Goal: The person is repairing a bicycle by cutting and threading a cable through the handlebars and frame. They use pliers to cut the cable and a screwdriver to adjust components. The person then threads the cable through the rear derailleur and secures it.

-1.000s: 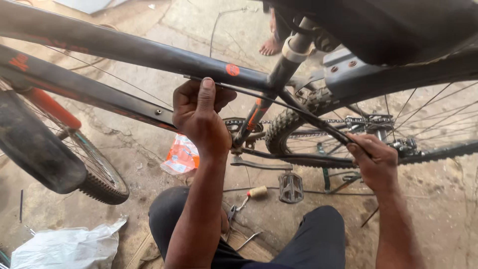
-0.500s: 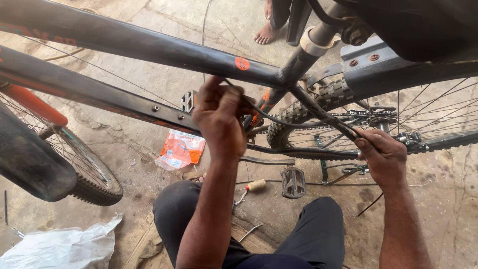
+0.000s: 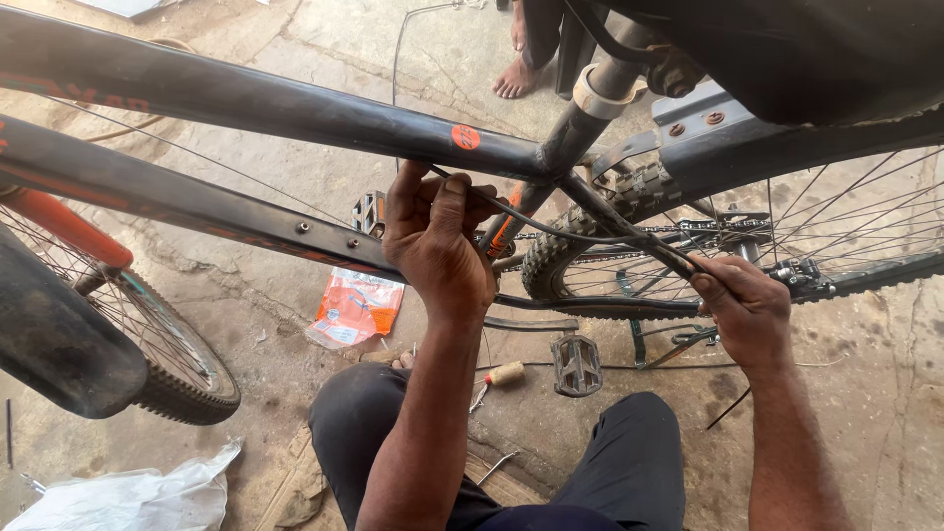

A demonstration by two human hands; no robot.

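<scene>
Both hands grip one thin black brake cable (image 3: 570,234): the left hand (image 3: 438,246) pinches its left end under the dark bicycle frame tube (image 3: 246,98), the right hand (image 3: 747,310) closes on its right end.

Soft daylight (edges perhaps blurred)

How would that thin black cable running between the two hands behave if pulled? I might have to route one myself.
The cable sags in a smooth curve between the left hand and right hand, so it is probably springy rather than limp. It looks thin and light. Its smooth sheath may slip through the fingers, hence perhaps the closed grips at both ends.
</scene>
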